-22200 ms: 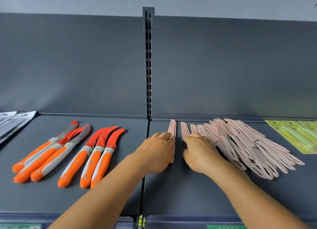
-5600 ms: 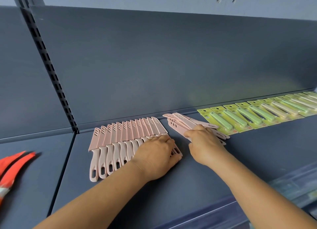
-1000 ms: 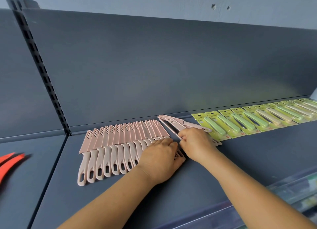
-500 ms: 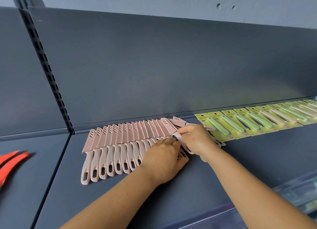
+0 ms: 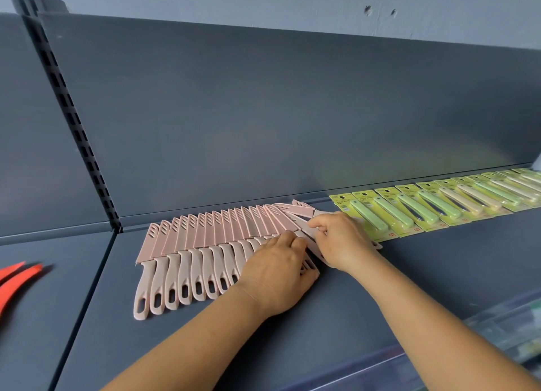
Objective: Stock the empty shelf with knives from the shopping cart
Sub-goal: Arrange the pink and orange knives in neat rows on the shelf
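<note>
The dark grey shelf (image 5: 409, 288) and its upright back panel (image 5: 292, 112) take up most of the view, with a slotted upright post (image 5: 73, 121) running down on the left.

Next biggest is the row of pink knives (image 5: 205, 244), lined up side by side and overlapping like a fan, just right of the post. Each one has its long axis running front to back: sheathed blade tips point at the back panel, looped handles point toward the shelf's front edge. The ones at the right end lean more and more rightward.

To the right, just beside them, there's a row of green carded knives (image 5: 439, 206) in yellow-green blister packs, lying flat and angled. The cards have small print and what looks like a logo at the bottom, but it's too small to read.

The left hand (image 5: 278, 273) lies flat on the handles at the right end of the pink row, fingers fairly straight, pressing down. The right hand (image 5: 342, 241) has its fingers curled around a pink knife (image 5: 295, 207) from the small loose pile there, its tip pointing up-left.

Far left edge: two red blade tips (image 5: 17, 279) poke in.
</note>
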`<action>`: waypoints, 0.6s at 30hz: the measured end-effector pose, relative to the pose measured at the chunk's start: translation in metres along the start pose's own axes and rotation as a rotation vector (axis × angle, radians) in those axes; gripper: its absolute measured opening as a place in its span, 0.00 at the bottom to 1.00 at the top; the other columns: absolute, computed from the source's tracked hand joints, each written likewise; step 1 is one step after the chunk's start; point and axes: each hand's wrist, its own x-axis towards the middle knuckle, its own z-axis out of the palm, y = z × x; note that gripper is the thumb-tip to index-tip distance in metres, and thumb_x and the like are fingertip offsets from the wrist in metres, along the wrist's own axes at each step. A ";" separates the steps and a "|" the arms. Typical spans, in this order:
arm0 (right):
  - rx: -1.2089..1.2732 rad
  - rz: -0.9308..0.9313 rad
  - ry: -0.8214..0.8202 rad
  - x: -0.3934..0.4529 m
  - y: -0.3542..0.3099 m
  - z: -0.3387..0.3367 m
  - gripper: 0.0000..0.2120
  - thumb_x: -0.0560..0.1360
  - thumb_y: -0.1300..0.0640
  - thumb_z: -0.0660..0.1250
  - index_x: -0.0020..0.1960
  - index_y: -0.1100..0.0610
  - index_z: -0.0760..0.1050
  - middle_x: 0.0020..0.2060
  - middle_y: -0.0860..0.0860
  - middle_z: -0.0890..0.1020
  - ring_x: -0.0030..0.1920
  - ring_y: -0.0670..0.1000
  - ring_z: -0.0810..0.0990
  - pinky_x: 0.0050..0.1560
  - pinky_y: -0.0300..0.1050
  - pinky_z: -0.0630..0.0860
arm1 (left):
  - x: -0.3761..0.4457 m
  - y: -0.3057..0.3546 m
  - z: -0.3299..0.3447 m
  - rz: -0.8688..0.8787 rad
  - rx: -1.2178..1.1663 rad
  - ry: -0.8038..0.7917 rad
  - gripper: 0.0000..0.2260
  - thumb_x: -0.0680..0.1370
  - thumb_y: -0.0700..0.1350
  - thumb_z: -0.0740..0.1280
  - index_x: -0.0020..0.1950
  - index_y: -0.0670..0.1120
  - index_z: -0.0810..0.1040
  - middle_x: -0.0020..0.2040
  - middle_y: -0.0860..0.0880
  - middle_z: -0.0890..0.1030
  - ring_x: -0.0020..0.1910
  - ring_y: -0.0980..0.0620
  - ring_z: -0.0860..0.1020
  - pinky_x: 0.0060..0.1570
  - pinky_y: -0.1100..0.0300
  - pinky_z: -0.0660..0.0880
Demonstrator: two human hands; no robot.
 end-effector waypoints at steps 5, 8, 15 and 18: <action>-0.263 -0.060 -0.084 0.001 0.013 -0.001 0.18 0.76 0.61 0.62 0.61 0.45 0.77 0.61 0.53 0.73 0.62 0.56 0.70 0.60 0.45 0.72 | 0.004 0.002 0.000 0.090 -0.014 -0.011 0.23 0.79 0.58 0.58 0.72 0.51 0.66 0.71 0.53 0.67 0.69 0.50 0.65 0.69 0.60 0.56; -0.289 -0.059 -0.065 0.002 0.015 -0.001 0.18 0.77 0.60 0.62 0.63 0.47 0.75 0.62 0.53 0.72 0.62 0.55 0.70 0.61 0.45 0.70 | 0.004 0.002 0.002 0.076 -0.002 -0.012 0.21 0.79 0.57 0.57 0.70 0.51 0.68 0.69 0.52 0.69 0.67 0.50 0.67 0.68 0.61 0.57; -0.287 -0.051 -0.091 0.004 0.012 -0.001 0.20 0.77 0.62 0.61 0.63 0.43 0.74 0.61 0.53 0.73 0.63 0.56 0.70 0.60 0.46 0.72 | 0.006 -0.001 0.008 0.108 0.006 -0.052 0.28 0.78 0.61 0.49 0.75 0.50 0.62 0.74 0.50 0.63 0.73 0.49 0.60 0.72 0.56 0.56; -0.308 -0.044 -0.104 0.004 0.009 -0.002 0.19 0.77 0.63 0.61 0.62 0.44 0.75 0.60 0.53 0.74 0.59 0.56 0.73 0.55 0.45 0.74 | 0.007 0.000 0.007 0.135 0.023 -0.046 0.38 0.69 0.62 0.38 0.71 0.47 0.68 0.70 0.50 0.69 0.69 0.48 0.65 0.69 0.57 0.60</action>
